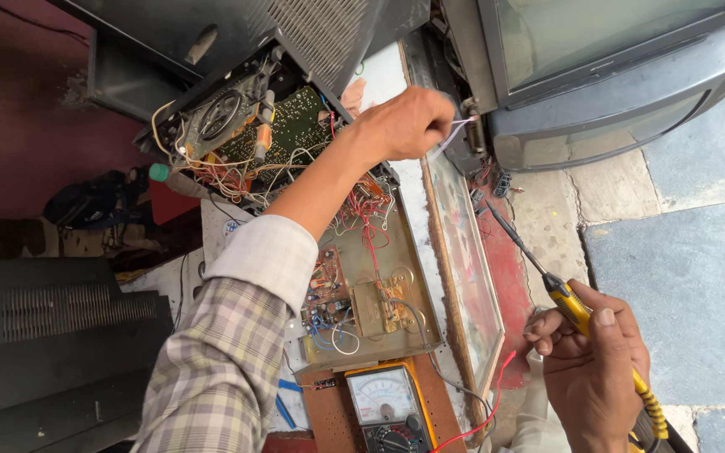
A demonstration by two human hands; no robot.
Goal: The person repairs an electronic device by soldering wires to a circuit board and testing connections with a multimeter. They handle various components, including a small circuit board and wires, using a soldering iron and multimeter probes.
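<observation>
Nearest the camera, an analog multimeter (pixel 386 408) lies below the opened chassis (pixel 362 285). Beside it the right hand (pixel 593 369) grips a yellow-handled screwdriver (pixel 565 295), its shaft running up and leftward toward the wires. Farther off, the left hand (pixel 404 124) pinches a thin pale wire (pixel 456 127) just beside the old television (pixel 606 75), well apart from the screwdriver's tip and up from it.

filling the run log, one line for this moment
left hand: pinching wires | right hand: holding screwdriver | meter: idle by chassis
</observation>
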